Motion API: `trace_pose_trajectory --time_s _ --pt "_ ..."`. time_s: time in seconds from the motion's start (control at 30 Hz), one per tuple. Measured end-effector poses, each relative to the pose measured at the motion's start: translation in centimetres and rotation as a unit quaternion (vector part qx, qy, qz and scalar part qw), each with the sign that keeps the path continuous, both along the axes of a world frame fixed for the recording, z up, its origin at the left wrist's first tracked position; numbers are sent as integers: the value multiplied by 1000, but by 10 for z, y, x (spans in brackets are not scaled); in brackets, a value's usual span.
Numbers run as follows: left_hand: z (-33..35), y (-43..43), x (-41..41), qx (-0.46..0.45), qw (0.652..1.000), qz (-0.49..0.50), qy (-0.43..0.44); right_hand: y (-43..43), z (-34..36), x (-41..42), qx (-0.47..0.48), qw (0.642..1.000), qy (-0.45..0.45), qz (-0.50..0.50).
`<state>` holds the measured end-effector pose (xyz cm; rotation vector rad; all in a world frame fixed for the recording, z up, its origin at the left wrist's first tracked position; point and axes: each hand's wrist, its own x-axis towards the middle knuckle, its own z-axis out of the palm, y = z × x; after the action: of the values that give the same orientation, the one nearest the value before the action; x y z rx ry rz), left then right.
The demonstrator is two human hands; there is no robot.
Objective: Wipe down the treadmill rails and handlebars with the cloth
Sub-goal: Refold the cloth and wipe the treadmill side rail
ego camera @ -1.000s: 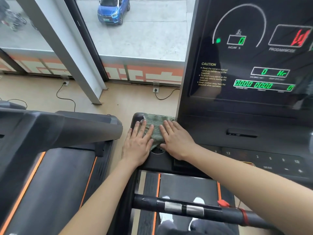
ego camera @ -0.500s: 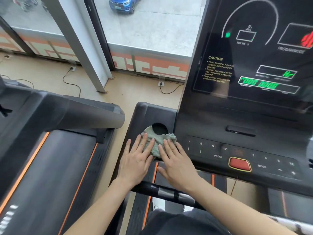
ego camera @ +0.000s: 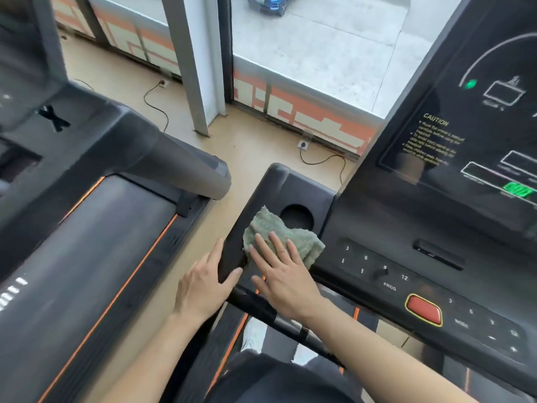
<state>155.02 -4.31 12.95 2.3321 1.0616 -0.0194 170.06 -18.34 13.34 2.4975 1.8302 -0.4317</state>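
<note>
A crumpled green cloth (ego camera: 276,232) lies on the black left console wing (ego camera: 279,187) of the treadmill, just below its round cup hole (ego camera: 297,217). My right hand (ego camera: 283,276) presses flat on the cloth with straight, spread fingers. My left hand (ego camera: 205,282) clasps the wing's left edge, fingers down the outer side and thumb on top, off the cloth. A black handlebar (ego camera: 279,321) with a silver sensor band runs under my right wrist.
The console keypad with a red stop button (ego camera: 424,309) and the lit display (ego camera: 470,126) stand to the right. A second treadmill (ego camera: 96,242) fills the left side. Wall sockets with cables (ego camera: 303,144) sit on the beige floor by the window.
The cloth slid toward me, from above the cup hole to below it. My left hand came off the cloth and took the wing's left edge; my right hand stayed on the cloth.
</note>
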Motion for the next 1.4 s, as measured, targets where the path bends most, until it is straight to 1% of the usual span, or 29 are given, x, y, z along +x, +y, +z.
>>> trace_pose_trajectory --time_s 0.13,0.4,0.57,0.77,0.83,0.9,1.07,1.2,1.27,1.4 --pt "-7 -3 -1 -6 1000 12 -20 24 5 12 -8 999 33 -13" --pt "-8 -2 -1 9 1000 18 -23 74 8 66 -12 998 36 -52" --pt "-5 -3 -2 -3 999 30 -28 89 14 115 -45 993 13 -105" --pt "1 -5 -1 -3 999 34 -27 96 27 151 -87 977 52 -187" --pt "2 -4 1 -2 999 35 -27 98 28 152 -92 974 63 -200" --pt "3 -4 2 0 999 37 -28 98 26 142 -93 978 54 -181" --pt "3 -2 1 -9 998 47 -44 84 13 93 -56 995 18 -86" --pt "3 -2 0 -7 998 48 -47 59 7 54 -31 999 12 -21" --pt "3 -2 0 -9 998 48 -51 40 5 41 -12 1000 -6 7" --pt "2 -2 -1 -10 997 47 -63 3 8 29 5 999 -29 18"
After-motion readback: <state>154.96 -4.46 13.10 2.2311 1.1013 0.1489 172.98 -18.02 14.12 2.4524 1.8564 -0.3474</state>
